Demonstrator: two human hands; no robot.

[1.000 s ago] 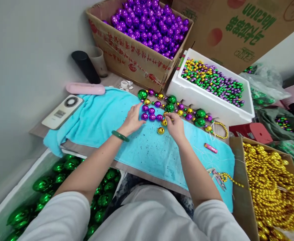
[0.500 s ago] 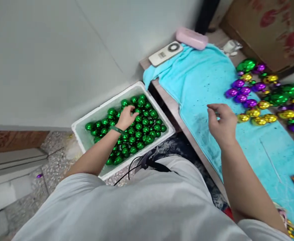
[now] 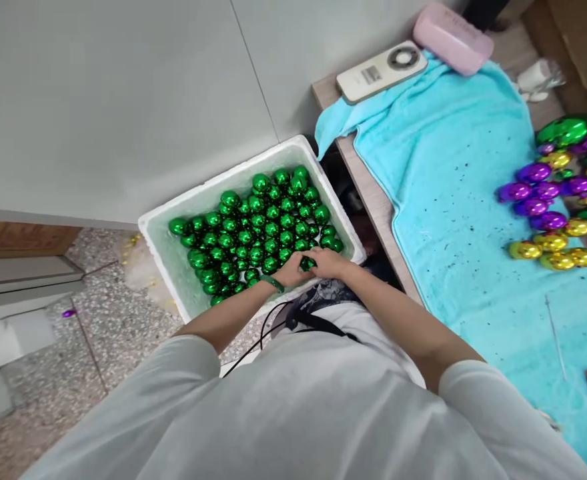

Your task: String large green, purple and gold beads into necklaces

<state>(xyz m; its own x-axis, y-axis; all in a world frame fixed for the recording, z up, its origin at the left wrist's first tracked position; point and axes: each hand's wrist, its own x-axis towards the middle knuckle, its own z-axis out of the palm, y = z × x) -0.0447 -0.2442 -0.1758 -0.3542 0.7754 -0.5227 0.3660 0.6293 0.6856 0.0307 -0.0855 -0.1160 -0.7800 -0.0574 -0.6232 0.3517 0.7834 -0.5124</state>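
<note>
A white foam box [image 3: 171, 280] holds many shiny green balls [image 3: 253, 237]. My left hand [image 3: 288, 272], with a green bangle at the wrist, is closed over the box's near side. Meeting it there is my right hand [image 3: 329, 263], its fingers curled so that the fingertips of both hands come together. Between them shows a green ball [image 3: 307, 264], which both hands appear to grip. My fingers partly cover it, and any string or cap on it is too small to make out.
Right of the box stands a low table [image 3: 368, 180] under a turquoise towel [image 3: 453, 180]. On it lie purple, gold and green ornaments [image 3: 548, 193], a white phone [image 3: 381, 72], a pink case [image 3: 453, 37] and a thin white stick [image 3: 555, 337]. A grey wall [image 3: 123, 100] rises behind.
My right hand has left the space over the towel and come down to the box's near edge. My left hand has moved nearer to me and right, meeting it. The view has shifted left.
</note>
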